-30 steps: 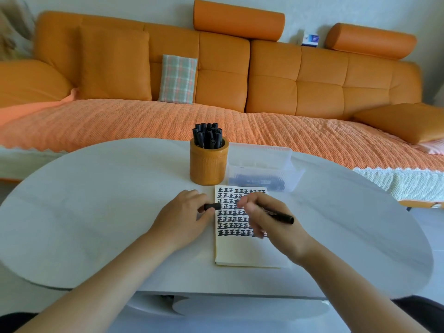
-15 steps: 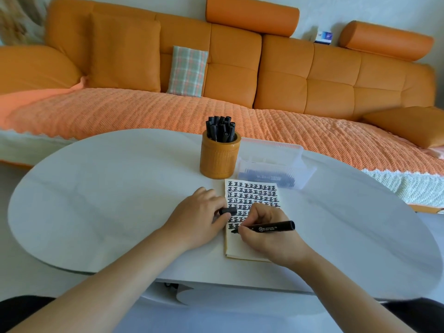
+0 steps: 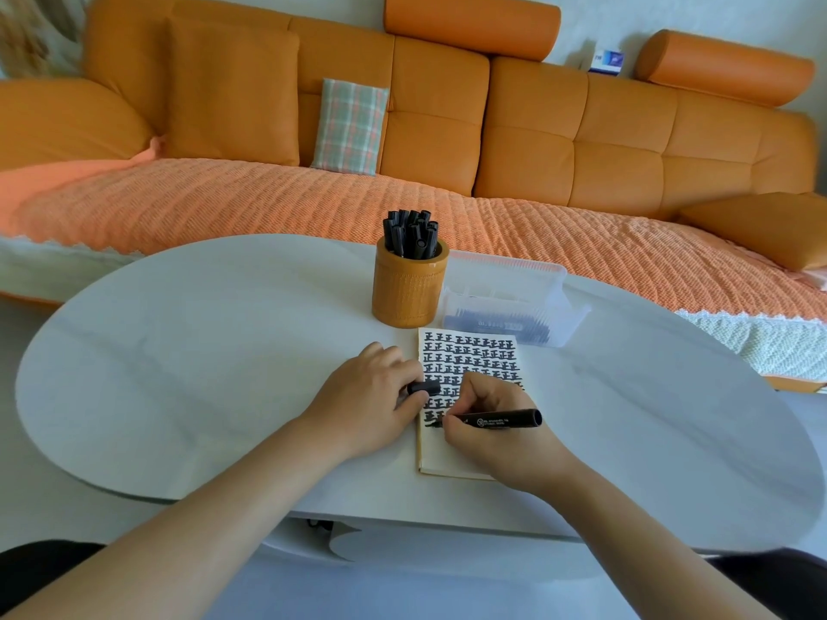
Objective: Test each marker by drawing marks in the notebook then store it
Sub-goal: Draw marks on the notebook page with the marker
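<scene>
On the notebook (image 3: 436,454), the right grip (image 3: 492,445) is pinching a likely light, stiff marker (image 3: 505,418) near its tip. The left grip (image 3: 367,402) is clasping its cap (image 3: 425,387).

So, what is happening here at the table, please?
A person is testing a black marker. The right hand grips it with the tip on the notebook, at the lowest row of marks. The left hand pinches the cap by the page's left edge. Spare markers stand in the orange cup, and others lie in the clear box behind the notebook.
</scene>
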Motion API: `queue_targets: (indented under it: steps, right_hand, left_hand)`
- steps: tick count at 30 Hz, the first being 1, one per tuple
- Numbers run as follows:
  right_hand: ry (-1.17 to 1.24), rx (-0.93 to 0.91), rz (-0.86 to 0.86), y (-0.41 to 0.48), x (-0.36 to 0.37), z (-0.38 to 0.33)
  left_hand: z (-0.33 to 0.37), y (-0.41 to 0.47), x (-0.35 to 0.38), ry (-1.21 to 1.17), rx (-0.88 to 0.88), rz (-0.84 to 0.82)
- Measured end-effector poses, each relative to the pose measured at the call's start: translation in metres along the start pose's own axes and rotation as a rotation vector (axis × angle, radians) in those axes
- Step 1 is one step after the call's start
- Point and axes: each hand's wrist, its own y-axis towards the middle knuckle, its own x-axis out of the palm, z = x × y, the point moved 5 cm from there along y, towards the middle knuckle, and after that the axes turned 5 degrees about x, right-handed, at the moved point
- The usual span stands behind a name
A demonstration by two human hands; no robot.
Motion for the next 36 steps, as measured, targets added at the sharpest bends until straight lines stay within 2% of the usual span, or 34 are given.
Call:
queue_targets:
  steps: [8,20,25,36]
  right_hand:
    - [0.014,-0.023,-0.079,-0.001,0.0014,-0.0013]
    - [0.023,-0.04,-0.024,-0.0019,-0.0002,-0.003]
    - [0.046,-0.033,-0.113,-0.0038,0.0035,-0.0026]
    - [0.032,-0.006,-0.111,-0.0035,0.003,-0.0038]
  left_hand:
    - [0.0006,-0.0016,-0.0003,0.054,0.033,0.036]
    - [0.0007,-0.0011,0.0,0.04,0.017,0.026]
    - [0.0001,-0.0011,-0.0004,0.023,0.019,0.031]
    - [0.0007,-0.0018,-0.0016,0.009,0.007,0.02]
